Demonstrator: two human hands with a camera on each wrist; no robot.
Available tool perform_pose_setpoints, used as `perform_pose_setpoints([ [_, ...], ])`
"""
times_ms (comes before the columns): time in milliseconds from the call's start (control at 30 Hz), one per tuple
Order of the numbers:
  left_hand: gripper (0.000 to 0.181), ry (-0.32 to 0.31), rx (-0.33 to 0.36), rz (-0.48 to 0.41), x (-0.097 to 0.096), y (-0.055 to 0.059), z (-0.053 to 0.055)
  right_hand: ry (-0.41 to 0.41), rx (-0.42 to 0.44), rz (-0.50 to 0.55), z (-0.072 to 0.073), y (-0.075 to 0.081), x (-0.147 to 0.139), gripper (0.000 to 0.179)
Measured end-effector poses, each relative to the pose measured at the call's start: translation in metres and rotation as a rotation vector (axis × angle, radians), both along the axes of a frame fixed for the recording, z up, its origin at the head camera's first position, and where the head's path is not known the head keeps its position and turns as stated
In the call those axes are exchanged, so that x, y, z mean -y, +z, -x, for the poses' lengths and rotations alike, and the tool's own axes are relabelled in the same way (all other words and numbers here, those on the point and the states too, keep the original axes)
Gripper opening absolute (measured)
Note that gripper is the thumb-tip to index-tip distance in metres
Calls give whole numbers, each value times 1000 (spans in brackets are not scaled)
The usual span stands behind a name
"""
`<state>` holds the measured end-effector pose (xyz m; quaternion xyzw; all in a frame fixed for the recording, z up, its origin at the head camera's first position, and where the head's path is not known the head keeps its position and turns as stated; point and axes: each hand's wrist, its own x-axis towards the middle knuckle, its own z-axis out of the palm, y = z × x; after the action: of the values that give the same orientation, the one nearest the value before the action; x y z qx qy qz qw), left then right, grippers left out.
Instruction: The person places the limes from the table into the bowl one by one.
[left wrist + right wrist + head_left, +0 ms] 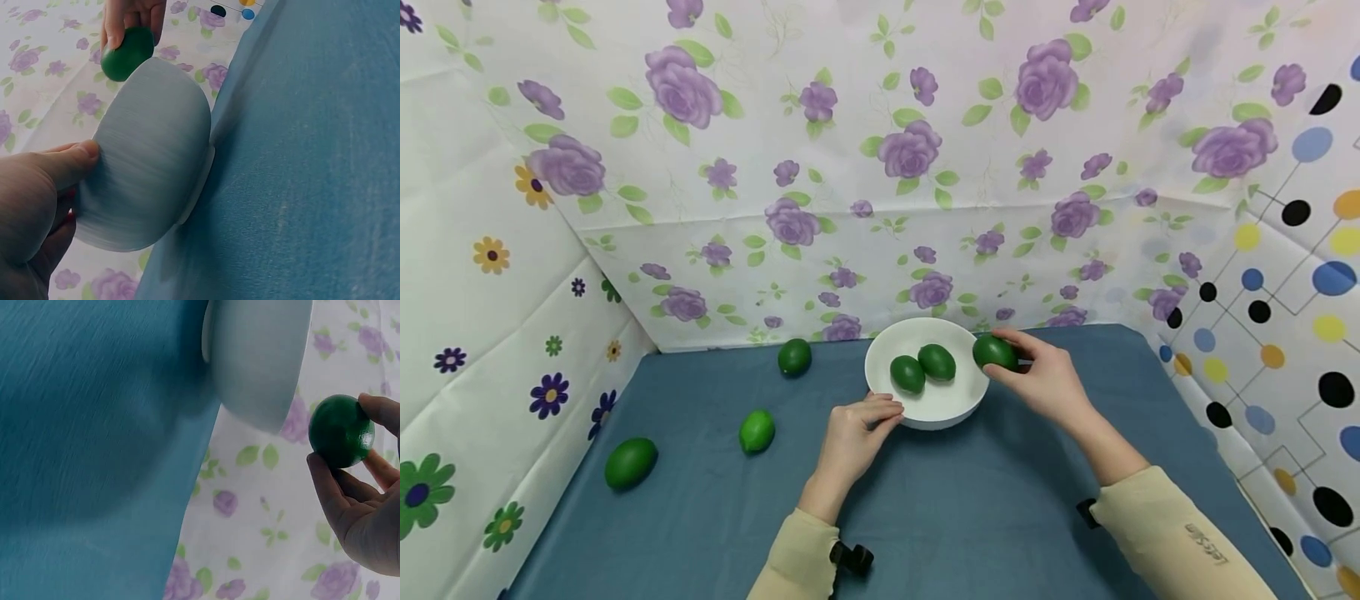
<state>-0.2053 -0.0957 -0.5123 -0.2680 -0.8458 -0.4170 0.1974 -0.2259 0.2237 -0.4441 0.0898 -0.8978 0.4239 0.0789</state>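
A white bowl (940, 407) stands near the back of the table with two dark green limes (907, 375) inside. My left hand (856, 433) grips its near-left rim, the thumb on the outer wall in the left wrist view. At the bowl's right rim, my right hand (1048, 379) holds another dark green lime (995, 353) between thumb and fingers. The right wrist view shows this lime (341, 431) in the fingertips, up beside the bowl's outer wall (259, 362).
Left of the bowl lie a dark green lime (794, 357), a brighter green lime (757, 432) and a larger green fruit (631, 463). They rest on a blue tablecloth (700, 533). A flowered curtain (820, 275) borders the back, with patterned sheets at both sides.
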Motion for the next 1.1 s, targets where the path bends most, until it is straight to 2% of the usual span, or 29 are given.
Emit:
perform_pose_setpoints([
  [233,15,13,19,36,0,6,-1,77,15,-73,3,0,26,62],
  [400,14,10,40,35,0,7,-1,100,6,-182,6,0,39,59],
  [700,14,10,63,17,-1,7,0,89,-24,-408,12,1,53,55],
  [1100,15,16,71,7,-1,6,0,109,-21,-587,13,2,67,45],
])
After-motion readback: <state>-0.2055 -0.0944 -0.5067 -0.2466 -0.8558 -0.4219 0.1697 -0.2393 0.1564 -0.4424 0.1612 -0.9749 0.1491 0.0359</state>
